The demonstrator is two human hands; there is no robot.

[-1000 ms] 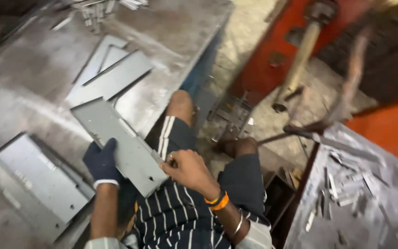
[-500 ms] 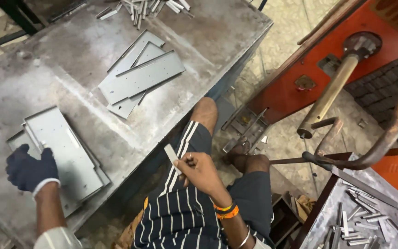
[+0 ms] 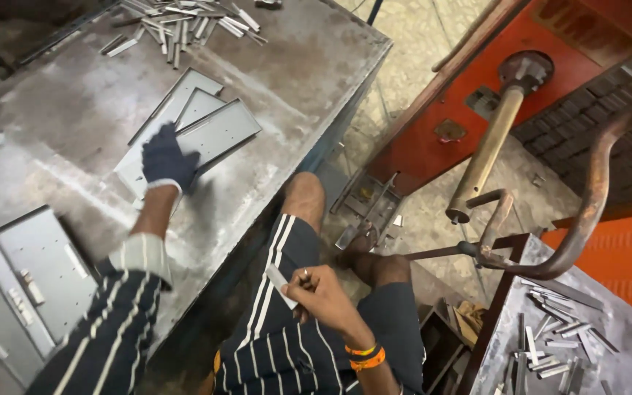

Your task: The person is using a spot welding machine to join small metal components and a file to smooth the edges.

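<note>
My left hand [image 3: 163,158], in a dark glove, rests on a stack of flat grey metal plates [image 3: 217,132] lying on the steel table [image 3: 60,124]. Its fingers press on the top plate's near end. My right hand [image 3: 314,291] hovers over my lap and pinches a small flat metal strip [image 3: 280,281] between thumb and fingers. A second stack of grey metal plates [image 3: 34,274] lies at the table's near left, beside my striped sleeve.
A heap of small metal strips [image 3: 184,22] lies at the table's far edge. An orange machine [image 3: 550,66] with a brass-coloured rod [image 3: 488,150] and a curved rusty arm [image 3: 586,212] stands to the right. A second metal surface [image 3: 608,322] with several loose strips is at the lower right.
My left hand left the near-left stack of plates and reached forward onto the far stack. My right hand stayed over my lap with the small strip.
</note>
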